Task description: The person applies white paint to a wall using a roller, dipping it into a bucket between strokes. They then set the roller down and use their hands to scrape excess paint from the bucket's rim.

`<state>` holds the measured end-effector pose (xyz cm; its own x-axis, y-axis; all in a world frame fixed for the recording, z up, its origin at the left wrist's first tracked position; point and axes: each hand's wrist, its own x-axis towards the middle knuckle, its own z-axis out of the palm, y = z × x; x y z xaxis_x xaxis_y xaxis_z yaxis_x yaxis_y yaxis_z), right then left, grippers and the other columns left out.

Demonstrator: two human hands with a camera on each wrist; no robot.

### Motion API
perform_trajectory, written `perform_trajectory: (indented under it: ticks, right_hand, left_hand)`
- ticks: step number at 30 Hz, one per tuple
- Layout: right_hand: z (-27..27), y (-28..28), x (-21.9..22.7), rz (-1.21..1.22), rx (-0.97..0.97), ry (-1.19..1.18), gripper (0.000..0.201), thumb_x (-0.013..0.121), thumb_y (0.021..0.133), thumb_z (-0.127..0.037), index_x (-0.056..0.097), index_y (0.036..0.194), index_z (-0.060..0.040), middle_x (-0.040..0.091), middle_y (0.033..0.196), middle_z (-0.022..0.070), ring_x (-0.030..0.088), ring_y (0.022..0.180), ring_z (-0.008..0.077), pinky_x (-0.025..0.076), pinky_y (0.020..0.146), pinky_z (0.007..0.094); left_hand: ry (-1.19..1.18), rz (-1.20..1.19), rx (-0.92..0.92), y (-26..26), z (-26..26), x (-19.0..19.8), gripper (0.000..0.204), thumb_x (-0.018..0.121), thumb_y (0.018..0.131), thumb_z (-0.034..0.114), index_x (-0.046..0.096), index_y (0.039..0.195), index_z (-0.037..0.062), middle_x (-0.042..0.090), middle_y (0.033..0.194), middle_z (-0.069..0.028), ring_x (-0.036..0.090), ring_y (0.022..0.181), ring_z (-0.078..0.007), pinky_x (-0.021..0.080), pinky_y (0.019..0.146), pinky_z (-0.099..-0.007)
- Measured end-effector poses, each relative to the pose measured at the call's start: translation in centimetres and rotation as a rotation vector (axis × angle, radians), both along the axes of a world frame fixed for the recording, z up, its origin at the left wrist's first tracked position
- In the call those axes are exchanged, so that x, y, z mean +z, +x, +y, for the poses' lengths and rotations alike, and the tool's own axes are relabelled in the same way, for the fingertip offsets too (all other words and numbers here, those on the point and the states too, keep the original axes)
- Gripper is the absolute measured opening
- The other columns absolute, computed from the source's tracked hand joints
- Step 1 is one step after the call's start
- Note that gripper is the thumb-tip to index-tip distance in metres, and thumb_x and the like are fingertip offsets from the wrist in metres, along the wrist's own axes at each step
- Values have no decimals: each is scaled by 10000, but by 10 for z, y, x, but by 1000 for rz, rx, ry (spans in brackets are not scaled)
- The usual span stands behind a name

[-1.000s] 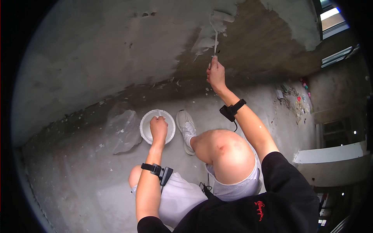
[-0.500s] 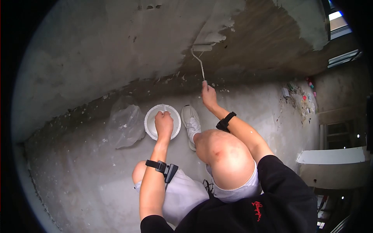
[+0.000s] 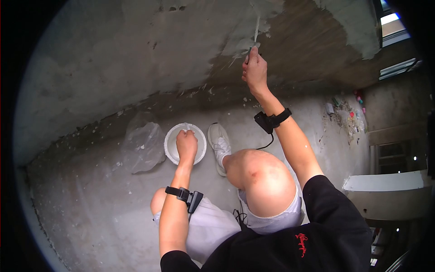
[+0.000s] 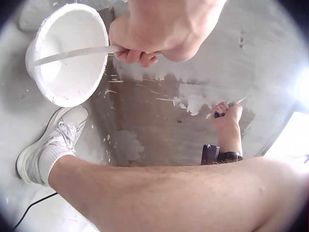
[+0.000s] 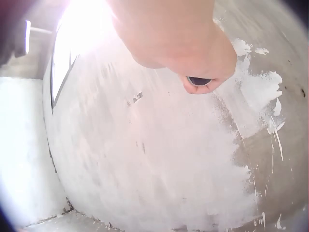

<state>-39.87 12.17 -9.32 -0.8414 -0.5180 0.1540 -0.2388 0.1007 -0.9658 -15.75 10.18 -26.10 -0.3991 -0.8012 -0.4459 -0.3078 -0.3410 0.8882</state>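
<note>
My right hand [image 3: 256,70] grips the handle of a paint roller, raised in front of the wall. Its pale rod [image 3: 257,28] points up the wall, and the roller head is not distinct in the head view. In the right wrist view the dark handle end [image 5: 199,81] pokes out of the fist. My left hand [image 3: 186,144] is over a white bucket [image 3: 202,152] with a paint-crusted rim. The left wrist view shows those fingers curled round the bucket's pale strap handle [image 4: 79,54], which stretches across the opening.
The wall [image 3: 172,50] has pale coating beside a bare brown patch [image 3: 299,50]. A crumpled clear plastic bag [image 3: 142,145] lies left of the bucket, a shoe [image 3: 219,143] just right of it. Debris [image 3: 346,118] is heaped on the floor far right.
The roller came down the wall between the first two frames; now my right hand has gone back up with it. My left hand stays at the bucket.
</note>
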Motion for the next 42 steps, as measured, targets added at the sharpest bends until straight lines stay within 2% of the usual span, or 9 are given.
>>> perform_trajectory:
  ticks: [6,13,15,19,21,28,30,36,42]
  right_hand:
    - [19,-10,-101,74,2,138,506,362,1037,-524,418,752,-110,381,570,-37,347,444,70,315,390,247]
    - [62,2,-188,175,-80,468,641,389,1019,-534,518,685,-2,539,573,80,519,481,186,420,469,372]
    - [71,7,-185,19,-75,675,655,363,1008,-519,638,854,55,642,873,320,596,932,512,454,802,525]
    - [77,-2,-207,-46,-78,728,670,370,998,-539,655,842,47,647,899,324,598,968,506,457,820,522]
    - [80,-7,-223,14,-99,668,663,414,987,-594,542,705,-7,556,598,81,527,477,186,427,459,370]
    - [90,-7,-204,-187,-205,495,645,415,992,-586,538,706,-21,528,591,54,496,445,173,401,433,346]
    - [101,-39,-223,-58,-211,542,629,419,997,-574,519,687,-36,506,570,40,477,430,161,386,421,330]
    - [102,-65,-222,186,-211,468,602,408,1015,-545,467,648,-71,448,535,0,430,422,121,350,417,310]
    - [71,-37,-112,-35,-107,168,545,389,1026,-543,448,707,-105,392,547,-32,359,431,77,294,395,255]
  left_hand:
    - [-6,15,3,-1,-1,-3,253,517,880,168,586,777,-53,617,621,-157,616,594,-268,451,611,-410]
    - [15,27,-4,-6,2,-2,245,523,877,172,581,778,-45,615,618,-147,621,601,-265,453,612,-406]
    - [33,76,-6,-7,3,-2,198,517,889,161,598,850,-15,541,599,-56,475,489,-132,350,461,-318]
    - [53,77,-52,-8,2,-5,200,519,891,168,598,858,-13,533,594,-49,461,477,-123,333,433,-308]
    - [55,48,-88,-6,2,4,245,540,874,178,586,778,-43,609,606,-138,610,589,-249,448,602,-390]
    - [83,78,-74,-5,2,5,242,540,874,176,603,807,-48,617,615,-136,607,587,-241,449,600,-383]
    - [79,106,-94,-6,2,-2,205,507,902,174,595,872,-8,533,596,-42,449,465,-114,323,425,-294]
    - [46,124,-95,-9,2,-7,203,498,909,170,595,889,-7,531,595,-34,441,457,-102,308,413,-286]
    - [60,127,-114,-7,3,-2,197,503,909,170,595,886,-2,521,594,-27,427,457,-96,301,412,-282]
